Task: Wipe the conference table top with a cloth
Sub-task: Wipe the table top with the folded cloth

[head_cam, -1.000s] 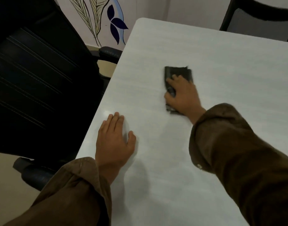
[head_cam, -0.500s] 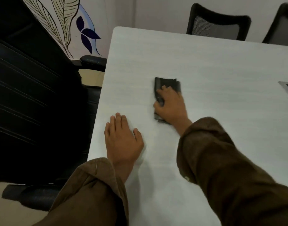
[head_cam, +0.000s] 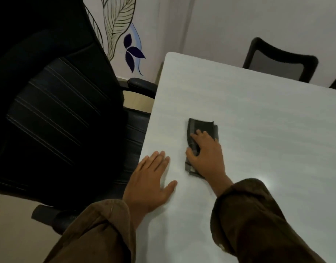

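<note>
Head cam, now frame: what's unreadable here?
Head view only:
- cloth: mostly under the right hand; gripped or just pressed, cannot tell.
- table: right and near parts cut by frame edges.
- far chair: lower part behind the table.
- black chair: too dark for detail, cut at left edge.

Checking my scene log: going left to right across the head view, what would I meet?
Large black chair → left hand, flat on the table → dark cloth → mesh-backed chair. The right hand overlaps the cloth, so it is left out.
</note>
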